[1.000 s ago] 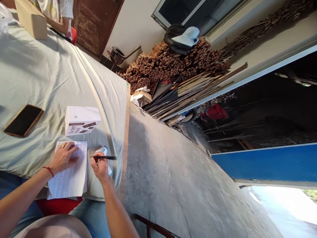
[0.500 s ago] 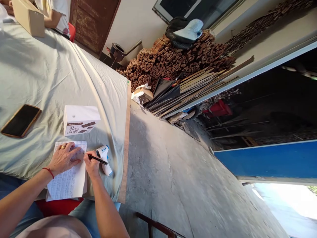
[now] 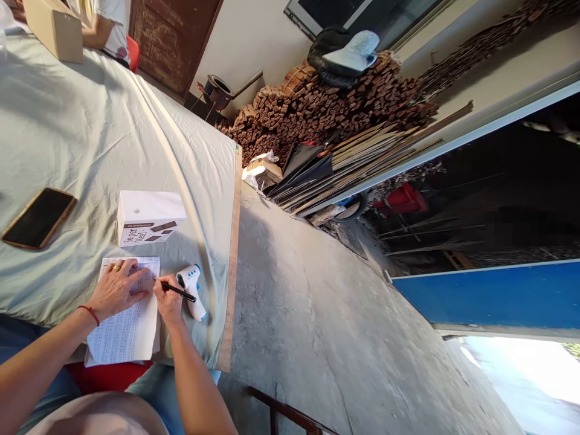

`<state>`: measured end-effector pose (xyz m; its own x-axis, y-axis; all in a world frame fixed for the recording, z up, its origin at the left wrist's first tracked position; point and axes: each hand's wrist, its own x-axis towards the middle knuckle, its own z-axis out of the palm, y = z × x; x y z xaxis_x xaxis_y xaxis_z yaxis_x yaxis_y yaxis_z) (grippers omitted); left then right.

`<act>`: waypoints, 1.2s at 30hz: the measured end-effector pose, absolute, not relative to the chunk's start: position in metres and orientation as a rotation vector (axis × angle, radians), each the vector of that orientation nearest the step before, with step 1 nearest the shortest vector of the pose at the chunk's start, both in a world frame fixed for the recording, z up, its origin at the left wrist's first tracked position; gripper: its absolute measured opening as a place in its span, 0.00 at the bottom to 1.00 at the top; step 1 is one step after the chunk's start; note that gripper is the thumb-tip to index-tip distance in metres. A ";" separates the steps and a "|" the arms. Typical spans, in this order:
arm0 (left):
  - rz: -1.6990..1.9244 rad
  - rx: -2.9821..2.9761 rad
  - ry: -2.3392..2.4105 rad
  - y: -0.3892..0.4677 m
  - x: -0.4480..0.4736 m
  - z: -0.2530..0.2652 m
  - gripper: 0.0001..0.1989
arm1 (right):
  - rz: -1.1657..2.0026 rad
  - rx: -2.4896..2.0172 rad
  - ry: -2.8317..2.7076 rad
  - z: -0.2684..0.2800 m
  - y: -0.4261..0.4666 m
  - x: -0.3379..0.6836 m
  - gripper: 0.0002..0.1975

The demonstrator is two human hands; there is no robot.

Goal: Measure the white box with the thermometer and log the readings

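Near the worktop (image 3: 90,133) edge, you are pressing your left hand (image 3: 115,290) flat on the thin, floppy sheet (image 3: 124,329) while your right hand (image 3: 168,301) fingers are pinching the light, stiff pen (image 3: 179,292) low, beside the thermometer (image 3: 193,290).

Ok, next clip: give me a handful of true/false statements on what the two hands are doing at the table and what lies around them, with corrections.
1. The right hand holds a black pen with its tip at the sheet's edge. True.
2. The left hand grips the phone. False: it rests flat on the printed sheet; the phone lies apart, screen dark.
3. A white and blue thermometer gun lies just right of the pen hand. True.
4. The white box stands on top of the sheet. False: it stands on the cloth just beyond the sheet.
5. The left wrist bears a red band. True.
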<state>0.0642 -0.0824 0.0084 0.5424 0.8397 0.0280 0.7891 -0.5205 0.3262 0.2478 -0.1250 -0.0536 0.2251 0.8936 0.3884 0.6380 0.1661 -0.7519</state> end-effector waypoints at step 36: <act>0.325 2.477 1.332 -0.082 0.063 0.003 0.22 | 0.360 -1.571 -1.419 -0.058 -0.125 0.247 0.11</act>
